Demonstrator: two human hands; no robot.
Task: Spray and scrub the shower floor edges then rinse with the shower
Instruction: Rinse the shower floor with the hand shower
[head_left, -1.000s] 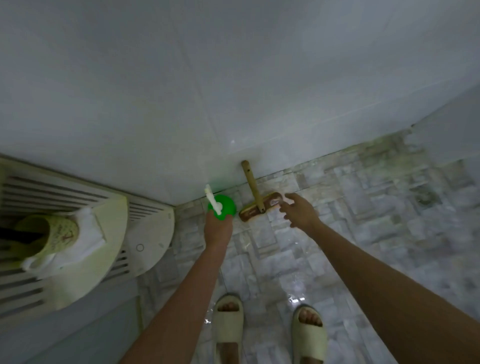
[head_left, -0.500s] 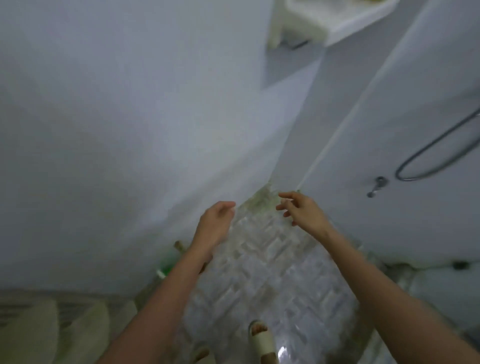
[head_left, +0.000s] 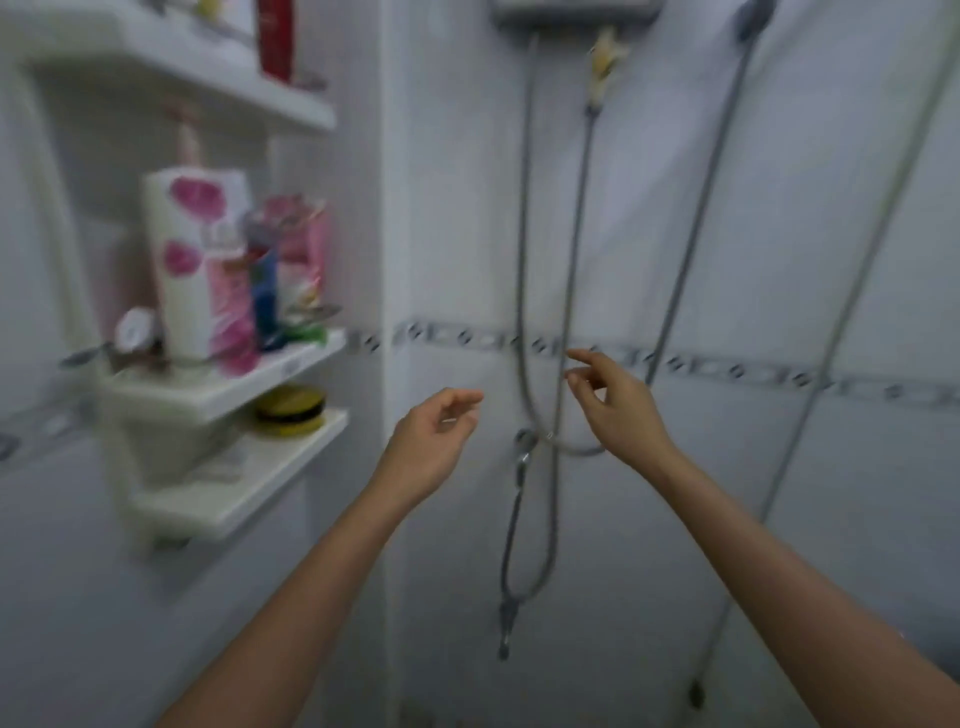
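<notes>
the wall tiles (head_left: 810, 218) are white, crossed by a band (head_left: 737, 371) of small dark grey marks. on the white shelf (head_left: 291, 366) a white bottle (head_left: 192, 270) with pink blotches stands beside a pink pouch (head_left: 304, 244) and a blue tube (head_left: 265, 299). the shower hose (head_left: 575, 249) is grey, the tin (head_left: 291, 413) yellow and black.

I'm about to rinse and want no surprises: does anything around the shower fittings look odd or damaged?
One thing: a pale yellowish wrap sits round the top of the hose just under the heater box, like a makeshift binding. Blur hides whether it leaks. Nothing else stands out.

Dim cool light, heavy motion blur, wide-angle edge warping
</notes>
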